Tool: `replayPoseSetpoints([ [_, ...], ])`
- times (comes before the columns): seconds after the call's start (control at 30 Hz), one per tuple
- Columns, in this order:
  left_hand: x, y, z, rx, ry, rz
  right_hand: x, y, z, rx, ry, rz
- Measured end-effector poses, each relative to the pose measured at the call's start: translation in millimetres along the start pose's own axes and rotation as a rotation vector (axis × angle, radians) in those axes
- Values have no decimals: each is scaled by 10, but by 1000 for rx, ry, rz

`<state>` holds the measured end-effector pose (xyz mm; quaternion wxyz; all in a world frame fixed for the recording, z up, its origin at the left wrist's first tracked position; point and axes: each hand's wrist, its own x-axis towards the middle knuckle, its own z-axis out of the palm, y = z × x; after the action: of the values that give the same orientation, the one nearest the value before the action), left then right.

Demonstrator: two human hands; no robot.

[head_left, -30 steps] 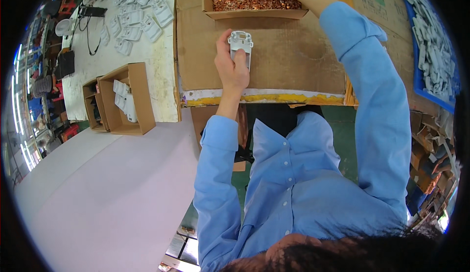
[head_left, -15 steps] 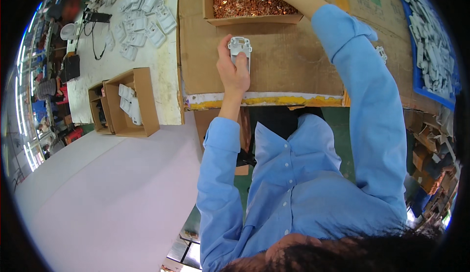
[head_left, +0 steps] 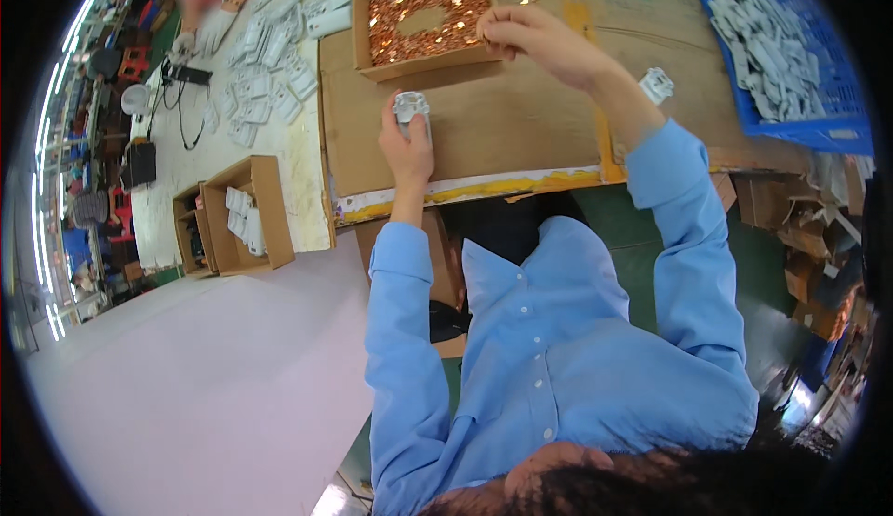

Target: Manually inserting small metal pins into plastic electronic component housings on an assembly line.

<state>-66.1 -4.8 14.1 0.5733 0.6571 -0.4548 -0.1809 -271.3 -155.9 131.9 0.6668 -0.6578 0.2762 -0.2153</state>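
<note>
My left hand is closed around a white plastic housing, held just above the cardboard-covered bench. The housing's far end, with its cut-outs, shows past my fingers. By the near right corner of a shallow cardboard box is my right hand, its fingers pinched together. Whatever they hold, if anything, is too small to make out. Inside the box lie many small shiny copper-coloured metal pieces, with a bare patch of cardboard among them.
A white part lies alone right of my right forearm. A blue crate of white parts stands far right. Left, white housings cover a white table beside a small carton. A co-worker's gloved hand is beyond.
My right hand has come out of the box of copper pieces, to its right side, with fingers pinched. The left hand still holds the housing. The whole view has shifted somewhat.
</note>
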Motion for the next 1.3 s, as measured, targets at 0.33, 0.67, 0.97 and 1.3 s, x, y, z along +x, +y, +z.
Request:
replayPoseSetpoints([
  [0.33, -288, 130, 127, 45, -14, -67, -1170, 376, 92, 85, 248, 12],
  [0.67, -1014, 900, 540, -602, -346, -700, -901, 1132, -44, -626, 493, -73],
  [0.97, -1182, 1037, 414, -637, -387, -710, -1114, 1033, -64, -504, 598, -88],
  [1.3, -1399, 1347, 604, -321, -493, -329, -2025, 351, 691, -342, 471, -213],
])
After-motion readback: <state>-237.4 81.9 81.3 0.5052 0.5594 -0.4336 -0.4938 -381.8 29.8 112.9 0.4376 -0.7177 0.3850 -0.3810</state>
